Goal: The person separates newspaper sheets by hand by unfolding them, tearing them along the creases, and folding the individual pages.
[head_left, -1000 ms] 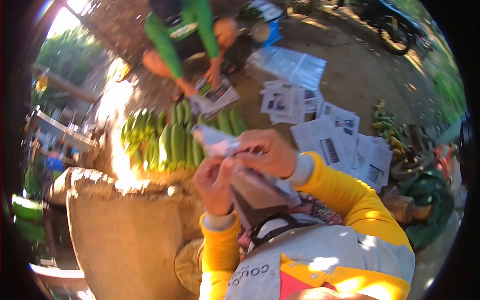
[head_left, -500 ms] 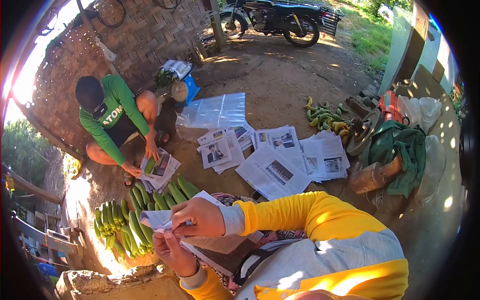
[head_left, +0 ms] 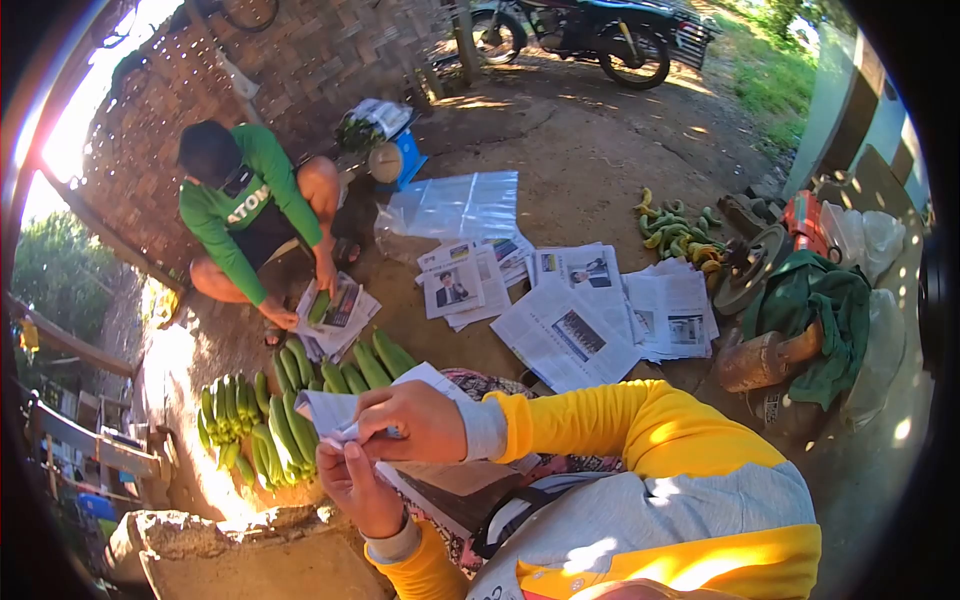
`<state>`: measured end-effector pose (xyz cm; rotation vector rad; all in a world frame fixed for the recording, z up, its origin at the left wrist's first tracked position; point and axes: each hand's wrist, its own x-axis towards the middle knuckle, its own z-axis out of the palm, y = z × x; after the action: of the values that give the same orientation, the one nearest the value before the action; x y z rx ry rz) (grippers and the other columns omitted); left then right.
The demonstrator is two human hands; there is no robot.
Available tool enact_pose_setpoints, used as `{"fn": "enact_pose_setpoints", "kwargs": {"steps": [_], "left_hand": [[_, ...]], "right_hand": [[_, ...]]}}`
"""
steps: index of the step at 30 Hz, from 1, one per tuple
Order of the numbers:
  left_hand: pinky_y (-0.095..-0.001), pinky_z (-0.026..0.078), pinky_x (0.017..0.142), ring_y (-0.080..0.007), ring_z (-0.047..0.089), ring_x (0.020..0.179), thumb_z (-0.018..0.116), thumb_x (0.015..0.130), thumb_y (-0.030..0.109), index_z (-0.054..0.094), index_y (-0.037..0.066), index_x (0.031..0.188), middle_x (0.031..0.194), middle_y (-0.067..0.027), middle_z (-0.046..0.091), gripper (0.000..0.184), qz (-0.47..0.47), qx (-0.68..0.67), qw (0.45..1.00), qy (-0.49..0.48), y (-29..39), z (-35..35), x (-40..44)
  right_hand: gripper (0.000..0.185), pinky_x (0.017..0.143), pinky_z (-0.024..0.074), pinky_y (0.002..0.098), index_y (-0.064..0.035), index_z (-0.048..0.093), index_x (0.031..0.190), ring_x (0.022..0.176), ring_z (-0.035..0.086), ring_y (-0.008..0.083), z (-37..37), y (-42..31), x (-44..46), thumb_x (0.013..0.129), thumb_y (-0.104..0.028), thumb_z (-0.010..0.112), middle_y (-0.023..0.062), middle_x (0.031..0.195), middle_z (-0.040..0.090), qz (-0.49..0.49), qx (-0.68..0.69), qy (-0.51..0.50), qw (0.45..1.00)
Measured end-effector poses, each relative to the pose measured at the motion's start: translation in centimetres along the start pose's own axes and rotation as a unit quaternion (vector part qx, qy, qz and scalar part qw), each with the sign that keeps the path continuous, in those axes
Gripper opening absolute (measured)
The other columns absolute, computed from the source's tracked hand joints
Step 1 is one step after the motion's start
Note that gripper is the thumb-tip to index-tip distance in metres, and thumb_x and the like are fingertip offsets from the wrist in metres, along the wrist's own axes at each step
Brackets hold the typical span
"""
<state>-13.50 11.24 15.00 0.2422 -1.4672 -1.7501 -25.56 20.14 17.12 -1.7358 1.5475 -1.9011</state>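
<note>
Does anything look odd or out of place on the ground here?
Yes: the curled, yellowing vegetables near the newspapers look odd, bent and jumbled, while the long green vegetables lie side by side.

Vegetables [head_left: 285, 430]: here they lie, just beyond the left hand [head_left: 358, 492].
Newspapers [head_left: 570, 335]: spread across the ground, right of the right hand [head_left: 420, 420].
Plastic sheet [head_left: 460, 205]: right behind those newspapers.
Weighing scale [head_left: 400, 160]: farther out, left of the sheet.
Motorcycle [head_left: 585, 35]: way back, beyond them all.

paper sheet [head_left: 325, 410]: matt | plastic sheeting [head_left: 465, 200]: glossy | woven wall [head_left: 330, 55]: rough
</note>
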Motion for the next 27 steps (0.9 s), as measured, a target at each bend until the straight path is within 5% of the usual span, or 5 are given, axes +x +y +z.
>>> {"fn": "enact_pose_setpoints", "kwargs": {"steps": [5,9,11,15,27], "left_hand": [[-0.0227,0.044,0.071,-0.0106,0.054,0.081,0.048,0.091,0.011,0.052,0.001,0.095,0.091,-0.0050,0.058,0.011,0.008,0.092,0.994,0.056,0.6,0.5,-0.2],[-0.0207,0.043,0.073,-0.0092,0.054,0.083,0.048,0.091,0.009,0.053,0.002,0.097,0.093,-0.0041,0.059,0.010,0.025,0.121,0.989,0.078,1.1,-2.4,-0.4],[-0.0206,0.042,0.073,-0.0081,0.053,0.080,0.048,0.091,0.009,0.052,0.003,0.095,0.090,-0.0033,0.059,0.008,0.050,0.123,0.984,0.116,2.2,-3.4,0.1],[-0.0167,0.036,0.064,-0.0028,0.045,0.070,0.055,0.089,0.010,0.050,0.004,0.090,0.080,0.0014,0.054,0.008,0.114,0.149,0.966,0.181,4.8,-5.1,0.7],[-0.0185,0.037,0.065,-0.0053,0.046,0.072,0.056,0.088,0.007,0.050,0.003,0.093,0.085,-0.0012,0.053,0.009,0.218,0.312,0.900,0.211,7.6,-9.5,0.1]], "right_hand": [[0.013,0.053,0.0446,0.0286,-0.0046,0.060,0.081,0.065,0.060,0.0208,-0.4,0.2,0.5,0.074,-0.011,0.069,0.0092,0.079,0.058,0.010,-0.006,-0.012,1.000],[0.011,0.057,0.0438,0.0291,-0.0039,0.061,0.079,0.068,0.058,0.0168,-2.6,0.1,1.3,0.075,-0.012,0.067,0.0097,0.076,0.058,0.113,0.013,0.033,0.993],[0.010,0.060,0.0415,0.0225,-0.0021,0.058,0.085,0.071,0.050,0.0078,-4.5,1.5,1.7,0.080,-0.009,0.062,0.0014,0.077,0.054,0.050,0.050,0.086,0.994],[0.004,0.059,0.0400,0.0185,-0.0049,0.057,0.086,0.066,0.048,0.0026,-11.0,2.5,1.7,0.084,-0.009,0.057,-0.0035,0.075,0.056,0.167,0.083,0.129,0.974],[0.003,0.060,0.0387,0.0162,-0.0098,0.055,0.084,0.068,0.051,0.0026,-17.0,4.9,-1.1,0.085,-0.008,0.058,-0.0023,0.080,0.061,0.190,0.179,0.176,0.949]]}}
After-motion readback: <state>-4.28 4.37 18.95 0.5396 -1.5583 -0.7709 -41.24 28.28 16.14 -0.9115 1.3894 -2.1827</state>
